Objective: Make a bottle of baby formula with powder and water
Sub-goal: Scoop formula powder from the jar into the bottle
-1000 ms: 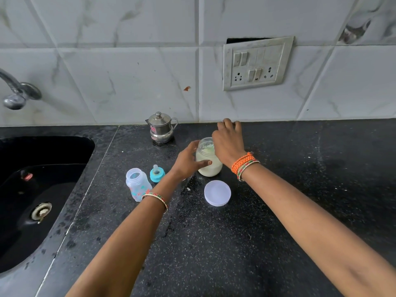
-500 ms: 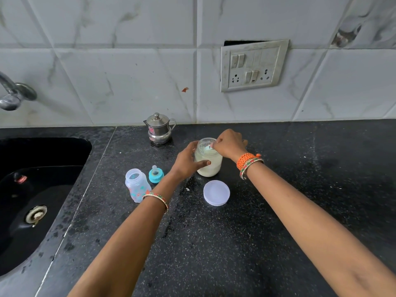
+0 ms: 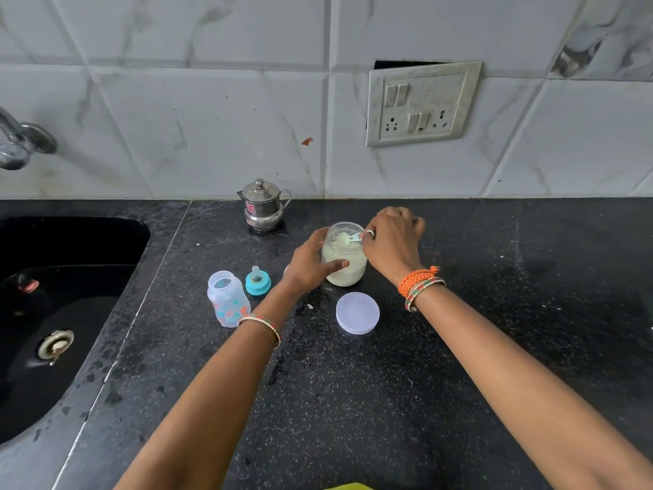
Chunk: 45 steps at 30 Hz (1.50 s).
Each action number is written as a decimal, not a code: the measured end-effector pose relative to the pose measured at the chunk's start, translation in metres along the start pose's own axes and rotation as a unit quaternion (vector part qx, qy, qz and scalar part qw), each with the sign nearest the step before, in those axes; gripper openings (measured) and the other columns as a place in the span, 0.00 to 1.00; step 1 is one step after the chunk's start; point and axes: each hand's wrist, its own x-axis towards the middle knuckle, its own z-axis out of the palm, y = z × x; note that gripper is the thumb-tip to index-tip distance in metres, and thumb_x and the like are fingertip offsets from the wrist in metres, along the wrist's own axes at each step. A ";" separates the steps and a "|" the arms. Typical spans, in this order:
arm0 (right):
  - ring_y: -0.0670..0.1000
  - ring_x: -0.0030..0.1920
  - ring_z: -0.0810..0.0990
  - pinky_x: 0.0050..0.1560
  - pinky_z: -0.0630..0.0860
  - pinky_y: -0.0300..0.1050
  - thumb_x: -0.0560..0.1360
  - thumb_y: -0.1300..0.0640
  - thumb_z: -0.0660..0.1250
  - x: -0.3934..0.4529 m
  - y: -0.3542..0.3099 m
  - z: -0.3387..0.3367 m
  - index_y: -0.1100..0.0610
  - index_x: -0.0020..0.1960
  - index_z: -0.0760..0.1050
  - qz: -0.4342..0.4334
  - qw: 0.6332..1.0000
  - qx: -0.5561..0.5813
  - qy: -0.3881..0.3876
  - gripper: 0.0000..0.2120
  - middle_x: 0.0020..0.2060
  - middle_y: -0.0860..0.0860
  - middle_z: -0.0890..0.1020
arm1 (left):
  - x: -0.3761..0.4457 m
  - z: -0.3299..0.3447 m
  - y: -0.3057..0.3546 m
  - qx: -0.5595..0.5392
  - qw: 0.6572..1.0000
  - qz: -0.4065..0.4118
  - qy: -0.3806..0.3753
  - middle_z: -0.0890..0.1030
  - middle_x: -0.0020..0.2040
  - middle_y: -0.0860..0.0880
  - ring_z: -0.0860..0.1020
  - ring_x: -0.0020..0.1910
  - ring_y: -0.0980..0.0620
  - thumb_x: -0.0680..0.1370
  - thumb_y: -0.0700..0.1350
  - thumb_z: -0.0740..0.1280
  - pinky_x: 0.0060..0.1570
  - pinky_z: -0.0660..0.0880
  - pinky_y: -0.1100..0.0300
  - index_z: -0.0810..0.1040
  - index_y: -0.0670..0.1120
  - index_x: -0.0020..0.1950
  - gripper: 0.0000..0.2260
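Note:
A clear jar of pale formula powder [image 3: 348, 267] stands open on the black counter. My left hand [image 3: 311, 265] grips its left side. My right hand [image 3: 392, 244] pinches the handle of a small light-blue scoop [image 3: 349, 238], whose bowl sits heaped with powder inside the jar's mouth. An open baby bottle [image 3: 228, 298] with orange and teal prints stands to the left, uncapped. Its teal nipple cap [image 3: 258, 281] rests beside it. The jar's white lid [image 3: 357, 313] lies flat in front of the jar.
A small steel pot with a lid [image 3: 264, 209] stands behind the jar near the tiled wall. A black sink [image 3: 53, 313] fills the left side, with a tap [image 3: 21, 143] above. A switch panel [image 3: 422, 104] hangs on the wall.
My right hand moved from reaching over the jar to its right rim, curling around the scoop handle, and the powder-filled scoop now shows in the jar's mouth. My left hand kept holding the jar.

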 end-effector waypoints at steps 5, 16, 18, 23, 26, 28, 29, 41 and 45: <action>0.55 0.61 0.70 0.62 0.60 0.55 0.75 0.54 0.64 -0.001 0.004 0.002 0.55 0.51 0.81 -0.003 1.000 -0.009 0.003 0.09 0.57 0.52 0.78 | 0.000 0.000 0.001 0.007 1.000 -0.003 0.000 0.74 0.67 0.46 0.71 0.66 0.49 0.69 0.43 0.75 0.63 0.69 0.58 0.65 0.48 0.71 0.33; 0.53 0.60 0.70 0.64 0.58 0.56 0.76 0.54 0.63 -0.007 0.014 0.001 0.54 0.48 0.81 0.006 0.999 0.033 0.037 0.09 0.54 0.50 0.78 | -0.004 0.001 0.004 0.009 1.000 -0.004 0.001 0.73 0.68 0.46 0.70 0.67 0.48 0.70 0.42 0.74 0.60 0.67 0.62 0.64 0.47 0.71 0.32; 0.53 0.60 0.70 0.64 0.57 0.56 0.76 0.54 0.63 -0.008 0.014 0.002 0.55 0.48 0.81 0.004 0.998 0.034 0.043 0.09 0.54 0.50 0.79 | -0.005 0.001 0.005 0.008 1.000 -0.002 0.002 0.73 0.68 0.45 0.70 0.67 0.48 0.71 0.42 0.74 0.59 0.66 0.63 0.64 0.46 0.71 0.32; 0.53 0.60 0.70 0.66 0.55 0.57 0.76 0.53 0.63 -0.011 0.015 0.004 0.54 0.48 0.81 -0.007 0.998 0.024 0.051 0.09 0.53 0.49 0.79 | -0.006 0.002 0.004 0.003 1.000 -0.003 0.003 0.73 0.68 0.46 0.71 0.67 0.48 0.70 0.42 0.74 0.60 0.67 0.62 0.65 0.46 0.70 0.31; 0.53 0.61 0.70 0.67 0.55 0.58 0.76 0.52 0.63 -0.012 0.015 0.004 0.54 0.48 0.81 -0.008 0.998 0.020 0.057 0.09 0.53 0.49 0.79 | -0.006 0.002 0.004 0.010 1.000 -0.003 0.003 0.73 0.68 0.45 0.71 0.68 0.48 0.70 0.42 0.74 0.63 0.68 0.59 0.65 0.47 0.71 0.32; 0.53 0.62 0.69 0.68 0.54 0.59 0.75 0.53 0.64 -0.013 0.014 0.005 0.54 0.47 0.81 -0.005 0.998 0.020 0.058 0.09 0.53 0.49 0.80 | -0.006 0.002 0.004 0.016 1.000 -0.003 0.004 0.73 0.68 0.45 0.70 0.68 0.47 0.71 0.43 0.74 0.65 0.67 0.56 0.64 0.47 0.71 0.32; 0.53 0.62 0.69 0.68 0.54 0.60 0.75 0.53 0.64 -0.013 0.014 0.005 0.54 0.47 0.81 0.001 0.998 0.023 0.056 0.09 0.53 0.49 0.80 | -0.006 0.002 0.004 0.018 1.000 -0.003 0.004 0.73 0.69 0.45 0.70 0.68 0.47 0.71 0.43 0.74 0.66 0.67 0.55 0.64 0.47 0.71 0.32; 0.56 0.63 0.69 0.68 0.57 0.60 0.75 0.52 0.65 -0.012 0.010 0.000 0.54 0.46 0.81 0.126 0.981 0.146 0.019 0.08 0.53 0.52 0.80 | -0.007 0.002 0.004 0.028 1.000 -0.003 0.005 0.72 0.69 0.45 0.69 0.69 0.47 0.71 0.44 0.73 0.67 0.67 0.53 0.63 0.47 0.71 0.32; 0.57 0.63 0.70 0.67 0.59 0.60 0.74 0.52 0.66 -0.004 0.008 0.001 0.55 0.43 0.82 0.122 0.985 0.123 0.005 0.08 0.53 0.52 0.80 | -0.007 0.002 0.004 0.028 1.000 -0.001 0.005 0.72 0.69 0.45 0.69 0.69 0.47 0.71 0.44 0.73 0.67 0.68 0.52 0.64 0.47 0.71 0.31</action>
